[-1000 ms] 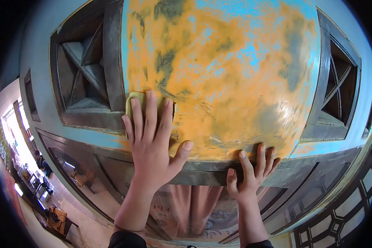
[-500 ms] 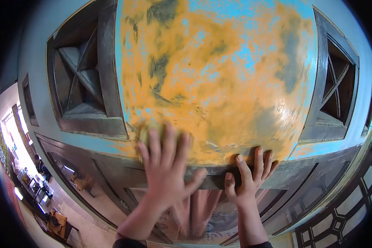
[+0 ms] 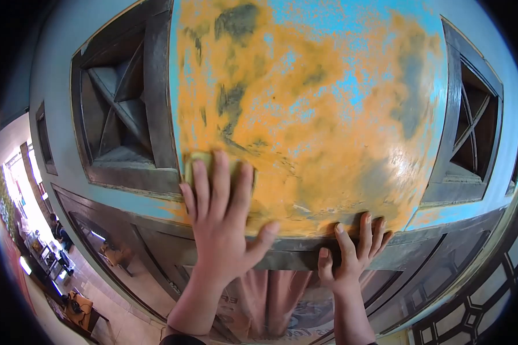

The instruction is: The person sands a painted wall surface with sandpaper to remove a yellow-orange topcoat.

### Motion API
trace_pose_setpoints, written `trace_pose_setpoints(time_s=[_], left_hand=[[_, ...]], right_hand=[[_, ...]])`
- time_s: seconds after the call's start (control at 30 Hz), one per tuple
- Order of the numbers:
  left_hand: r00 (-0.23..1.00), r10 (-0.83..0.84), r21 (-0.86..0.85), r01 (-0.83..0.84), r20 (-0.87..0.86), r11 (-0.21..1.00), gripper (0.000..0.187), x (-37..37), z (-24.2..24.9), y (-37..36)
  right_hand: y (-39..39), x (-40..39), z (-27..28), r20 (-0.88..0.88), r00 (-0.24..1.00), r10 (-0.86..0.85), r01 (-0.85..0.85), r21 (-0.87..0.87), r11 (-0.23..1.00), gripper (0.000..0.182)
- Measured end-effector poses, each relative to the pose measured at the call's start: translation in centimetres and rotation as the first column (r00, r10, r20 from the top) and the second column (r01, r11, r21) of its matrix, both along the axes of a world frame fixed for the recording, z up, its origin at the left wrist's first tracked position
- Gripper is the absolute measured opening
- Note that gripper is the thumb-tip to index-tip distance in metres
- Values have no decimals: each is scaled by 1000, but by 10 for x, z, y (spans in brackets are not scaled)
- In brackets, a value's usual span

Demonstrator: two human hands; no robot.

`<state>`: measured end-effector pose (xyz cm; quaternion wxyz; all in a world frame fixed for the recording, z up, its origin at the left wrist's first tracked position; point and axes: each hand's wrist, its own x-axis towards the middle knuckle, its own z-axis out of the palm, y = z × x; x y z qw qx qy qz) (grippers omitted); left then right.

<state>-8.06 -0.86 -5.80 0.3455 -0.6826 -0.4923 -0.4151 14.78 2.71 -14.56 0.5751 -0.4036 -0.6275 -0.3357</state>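
Observation:
My left hand (image 3: pixel 218 213) lies with its fingers stretched over a yellowish-green pad (image 3: pixel 202 156), pressing it flat against the lower left of a wall panel (image 3: pixel 311 144). Most of the pad is covered by the fingers; its upper edge and a strip between them show. The panel is patchy orange and bright blue with dark grey smudges. At its lower right, my right hand (image 3: pixel 351 253) holds nothing. Its fingers are spread, with the fingertips resting at the panel's bottom edge near the dark wooden frame (image 3: pixel 293 253).
Dark wooden vents with crossed bars flank the panel, a left vent (image 3: pixel 121 103) and a right vent (image 3: pixel 472 123). Under the frame is glass with a pinkish curtain (image 3: pixel 270 302) behind it. At far left a person (image 3: pixel 57 230) and a small table (image 3: pixel 80 313) show on a tiled floor.
My left hand has slid the pad a little up and left across the panel. My right hand stays at the bottom edge. The whole view has shifted slightly.

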Motion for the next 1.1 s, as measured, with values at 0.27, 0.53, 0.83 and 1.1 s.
trace_pose_setpoints(time_s=[0.27, 0.53, 0.83, 1.1], left_hand=[[1000, 5, 23, -5, -20, 1000, 88, 10, -26, 10], [999, 15, -30, -16, -33, 999, 88, 22, -41, -1], [999, -30, -4, 30, -14, 1000, 87, 21, -37, 3], [1000, 26, 89, -27, 9, 996, 85, 3, 23, 8]], right_hand=[[0, 0, -1, -14, 1000, 2, -2, 2, 1000, 40], [-1, 1, 0, -7, 1000, 1, -1, 1, 1000, 39], [1, 2, -1, 2, 1000, 0, 0, 14, 1000, 38], [2, 1, 1, 1, 1000, 2, -2, 11, 1000, 39]])
